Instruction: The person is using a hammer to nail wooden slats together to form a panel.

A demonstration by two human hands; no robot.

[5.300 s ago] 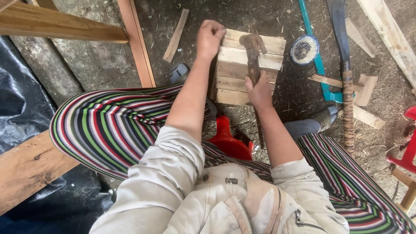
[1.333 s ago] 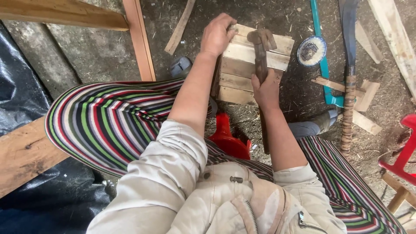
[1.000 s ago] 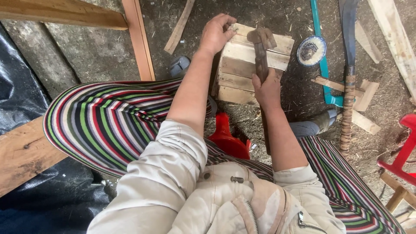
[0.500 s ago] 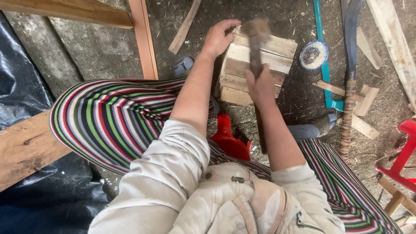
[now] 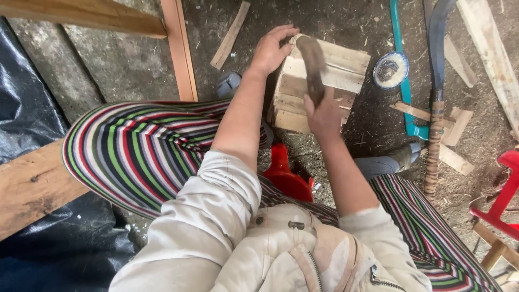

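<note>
Hammer (image 5: 312, 65), blurred mid-swing, now tilts over the slatted wooden box (image 5: 324, 81) on the dirt floor, lower than half a second ago; right hand (image 5: 323, 114) clamped on its handle, left hand (image 5: 272, 48) open-fingered at the box's corner.

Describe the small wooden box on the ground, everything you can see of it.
The wooden box is built of pale, rough slats laid side by side, their seams and some darker stains showing. It sits on the dirt floor just ahead of the person's striped knees. The left hand rests on its far left corner. The right hand grips a dark, motion-blurred hammer over its top.
</note>
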